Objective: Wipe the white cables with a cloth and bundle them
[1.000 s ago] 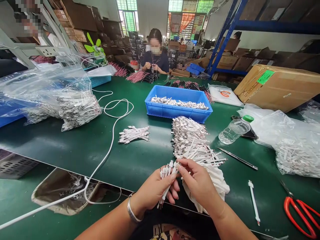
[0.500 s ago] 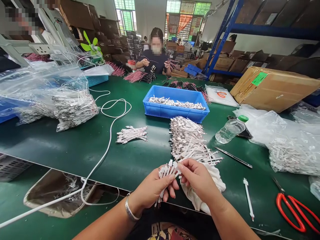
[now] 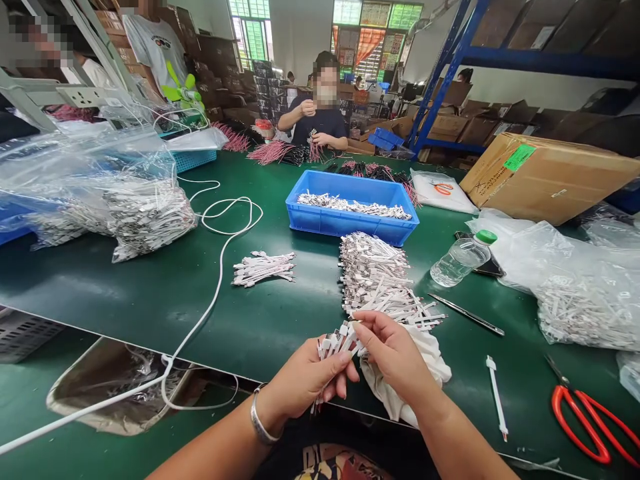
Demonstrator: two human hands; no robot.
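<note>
Cables (image 3: pixel 338 343) gripped in my left hand (image 3: pixel 313 370) could prob slip b/c they're fanned out, esp w/ my right hand (image 3: pixel 393 357) pinching at the plug ends (image 3: pixel 345 328).

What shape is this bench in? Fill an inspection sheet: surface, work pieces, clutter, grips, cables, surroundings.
Surface: glossy green tabletop.
Work pieces: small pile and large pile of short white connector cables; similar white pieces in blue bin; lone cable at right.
Clutter: green-capped bottle, red-handled scissors, bagged white pieces left and right.
Grips: left grip closed around a cable bundle; right grip at its upper edge, hold unclear.
Cables: white cord looped on tabletop, running over front edge.
Surroundings: co-worker opposite, holding wires; cardboard box and blue rack at right.
</note>
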